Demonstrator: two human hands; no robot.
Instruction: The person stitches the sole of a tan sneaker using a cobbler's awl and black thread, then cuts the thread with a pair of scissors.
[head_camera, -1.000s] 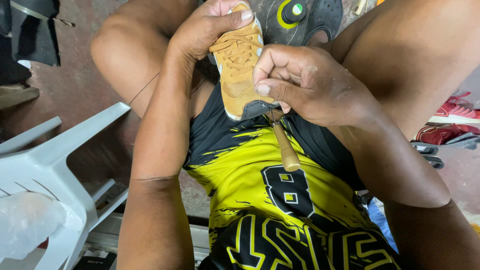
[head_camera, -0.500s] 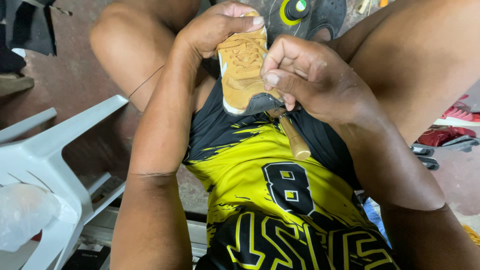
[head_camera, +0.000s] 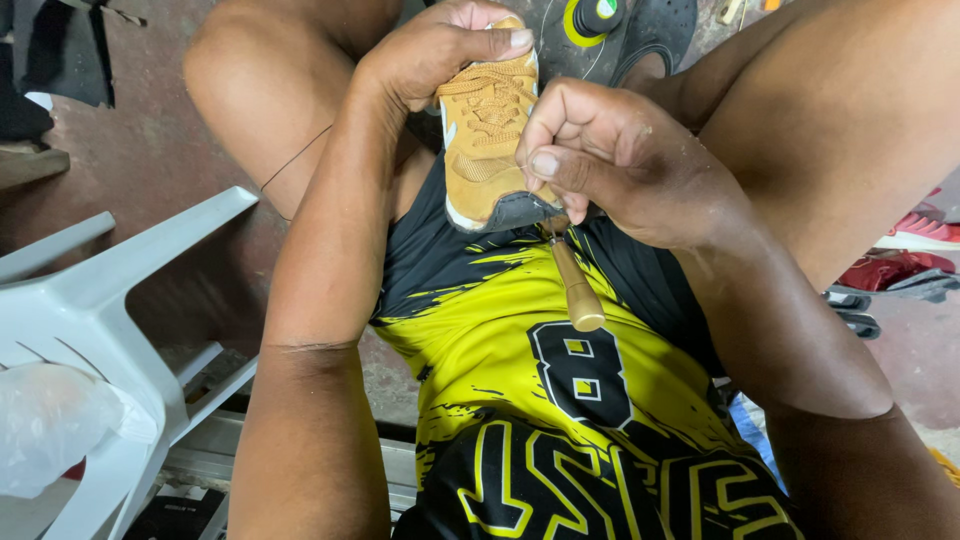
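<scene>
Head view: I log one seated person from above, both hands raised over the lap.
Left hand (head_camera: 440, 50): fingers wrapped over the upper end of a tan shoe (head_camera: 487, 135), thumb laid across the laces; holding it firmly.
Tan shoe: small lace-up, tan upper, white sole edge, dark grey toe cap; held in the air between the knees, toe cap pointing down toward the jersey, touching both hands.
Right hand (head_camera: 620, 160): fingers curled tight around the top of a wooden-handled tool (head_camera: 575, 285); thumb pressed by the shoe's toe end.
Wooden-handled tool: light wood handle hangs down below the fist, over the yellow-and-black jersey (head_camera: 520, 340); its working tip is hidden behind the fingers and toe cap, so I cannot tell its kind.
Surroundings: white plastic chair (head_camera: 90, 330) at the left; dark sandal (head_camera: 650, 35) on the floor beyond the knees; red footwear (head_camera: 920, 235) at the right edge.
Risk, tip: my judgement is that a hidden tip working close to the left fingers could slip off the toe cap and jab them or the thigh.
Risk, shoe: held only in the air, it may twist under pressure and spoil the work line.
Risk, handle: a loose hold could let it drop into the lap.
</scene>
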